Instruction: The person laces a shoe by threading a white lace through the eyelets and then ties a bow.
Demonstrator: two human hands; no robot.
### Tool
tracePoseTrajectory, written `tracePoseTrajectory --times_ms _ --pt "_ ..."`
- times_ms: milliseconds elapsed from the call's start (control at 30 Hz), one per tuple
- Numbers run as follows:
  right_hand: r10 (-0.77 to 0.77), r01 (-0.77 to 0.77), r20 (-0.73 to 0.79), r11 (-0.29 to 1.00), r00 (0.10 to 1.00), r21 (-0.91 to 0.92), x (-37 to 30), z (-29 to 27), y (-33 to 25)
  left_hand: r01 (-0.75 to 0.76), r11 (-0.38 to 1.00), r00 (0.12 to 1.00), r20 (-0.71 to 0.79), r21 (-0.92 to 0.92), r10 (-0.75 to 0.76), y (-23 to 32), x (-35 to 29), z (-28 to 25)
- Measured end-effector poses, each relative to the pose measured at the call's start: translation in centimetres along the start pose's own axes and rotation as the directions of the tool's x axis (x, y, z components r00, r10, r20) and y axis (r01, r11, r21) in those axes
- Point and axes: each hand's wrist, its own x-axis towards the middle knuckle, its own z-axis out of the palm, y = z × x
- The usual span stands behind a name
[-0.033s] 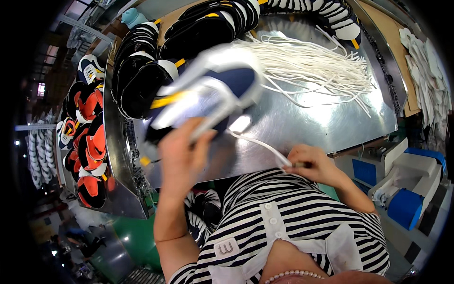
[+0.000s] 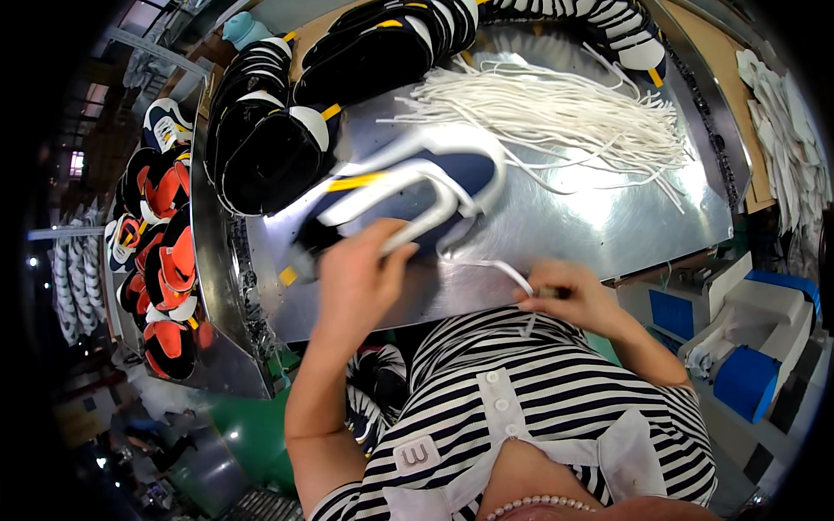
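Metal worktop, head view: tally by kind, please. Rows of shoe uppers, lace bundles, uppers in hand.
Rows of shoe uppers, left, middle and right: 3
White lace bundle: 1
Navy-and-white shoe upper in the left hand: 1
Total: 5
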Motion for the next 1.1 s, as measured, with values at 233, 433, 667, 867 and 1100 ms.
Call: tracePoseTrajectory --times_ms 233,433,667,867,1100 --pt "0.024 0.025 -0.273 0.984 0.962 0.175 9.8 2.3 -0.9 -0.126 0.98 0.966 0.243 0.155 0.086 -2.5 -0.6 3.0" --pt "-0.077 0.106 -0.331 0.992 0.941 0.07 12.8 2.7 0.0 -0.084 0.986 0.97 0.238 0.147 0.047 0.5 1.0 3.0" --pt "-0.058 0.111 -0.39 0.987 0.919 0.115 13.3 2.6 0.3 0.083 0.982 0.964 0.235 0.169 -0.122 -0.3 2.0 5.8" --pt "0.014 0.012 -0.305 0.996 0.952 0.083 9.8 1.7 1.5 0.101 0.987 0.99 0.081 0.129 -0.112 -0.7 1.7 7.3" --pt "0.083 -0.077 -0.16 0.996 0.984 0.039 6.0 2.7 1.2 -0.008 0.985 1.0 -0.019 0.175 0.012 -1.4 1.6 8.4"
